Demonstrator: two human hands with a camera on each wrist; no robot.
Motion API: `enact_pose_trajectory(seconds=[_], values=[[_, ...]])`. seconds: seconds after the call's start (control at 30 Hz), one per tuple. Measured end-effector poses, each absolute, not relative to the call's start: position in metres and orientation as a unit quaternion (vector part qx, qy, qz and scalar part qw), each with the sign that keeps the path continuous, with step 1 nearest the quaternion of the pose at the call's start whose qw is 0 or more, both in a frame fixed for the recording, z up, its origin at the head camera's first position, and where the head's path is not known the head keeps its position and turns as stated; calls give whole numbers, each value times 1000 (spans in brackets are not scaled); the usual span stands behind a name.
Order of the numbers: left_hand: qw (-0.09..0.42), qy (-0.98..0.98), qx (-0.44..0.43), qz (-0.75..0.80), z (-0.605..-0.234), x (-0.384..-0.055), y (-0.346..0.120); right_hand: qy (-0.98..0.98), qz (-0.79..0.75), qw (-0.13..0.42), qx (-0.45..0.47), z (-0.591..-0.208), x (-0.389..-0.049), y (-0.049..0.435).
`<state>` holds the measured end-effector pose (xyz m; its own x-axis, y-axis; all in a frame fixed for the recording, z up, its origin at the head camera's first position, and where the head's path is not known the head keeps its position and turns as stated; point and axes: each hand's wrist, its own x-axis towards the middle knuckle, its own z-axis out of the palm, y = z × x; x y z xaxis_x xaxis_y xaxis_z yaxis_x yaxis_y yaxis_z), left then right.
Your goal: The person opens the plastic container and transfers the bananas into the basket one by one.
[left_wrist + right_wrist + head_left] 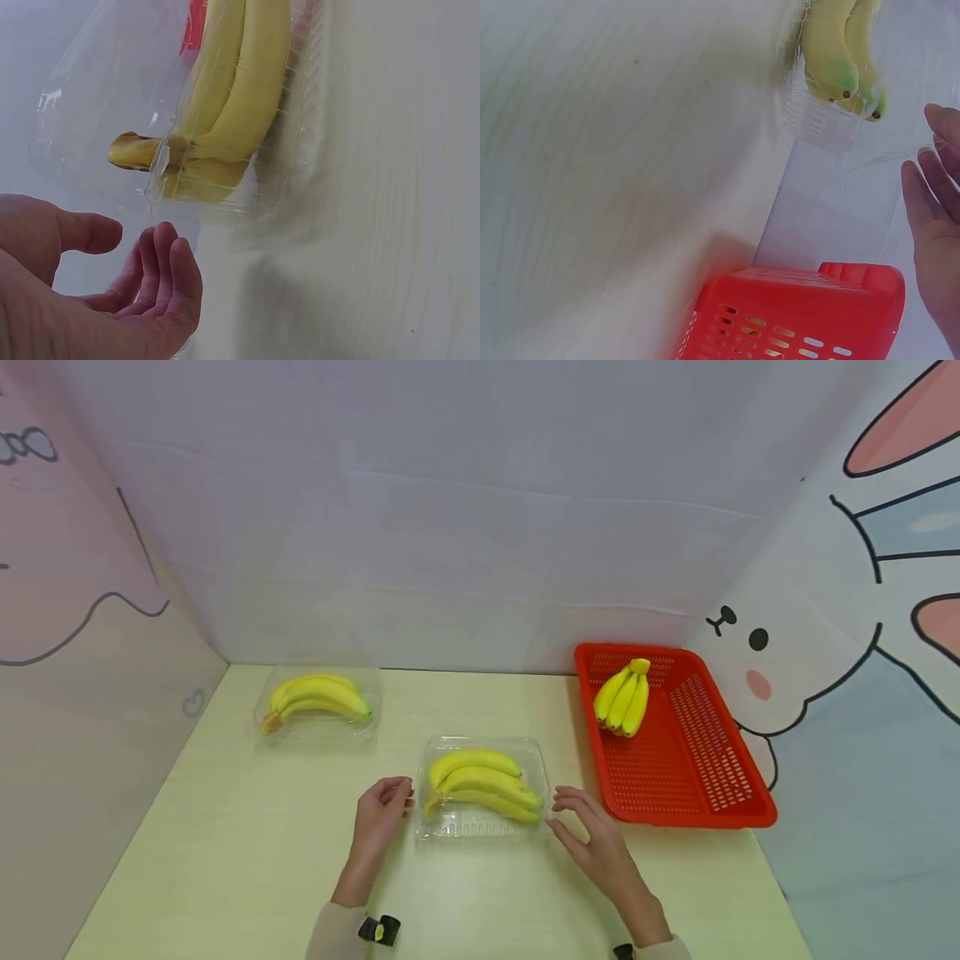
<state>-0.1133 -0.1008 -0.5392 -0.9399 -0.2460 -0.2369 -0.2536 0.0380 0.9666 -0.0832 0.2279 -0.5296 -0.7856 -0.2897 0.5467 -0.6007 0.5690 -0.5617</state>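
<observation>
A bunch of yellow bananas point(483, 783) lies in a clear plastic clamshell box point(468, 831) in front of me. In the left wrist view the box's transparent lid point(75, 112) stands raised above the fruit. My left hand point(381, 814) is beside the box's left end, fingers loosely bent and thumb apart, holding nothing. At the right end, my right hand point(594, 839) has its thumb and fingers spread, the fingertips close to the box's edge. Green banana tips point towards the right hand in the right wrist view.
A second clear box point(360, 681) with bananas point(318, 695) stands at the table's back left. To the right, a red plastic basket point(667, 777) contains another banana bunch point(624, 697). Printed cloth walls point(465, 543) enclose the back and sides of the table.
</observation>
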Motion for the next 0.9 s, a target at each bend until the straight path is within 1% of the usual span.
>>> enact_pose_trajectory(seconds=[0.23,0.4,0.7,0.9], values=[[10,726,-189,661,-541,-125,-99,-863,375,203,272,-528,-85,227],[15,732,-189,654,-539,-132,-97,-861,372,208,278,-526,-87,227],[10,737,-173,653,-531,-146,-94,-855,378,213,284,-524,-90,227],[34,751,-177,635,-528,-153,-93,-849,386,216,288,-520,-94,226]])
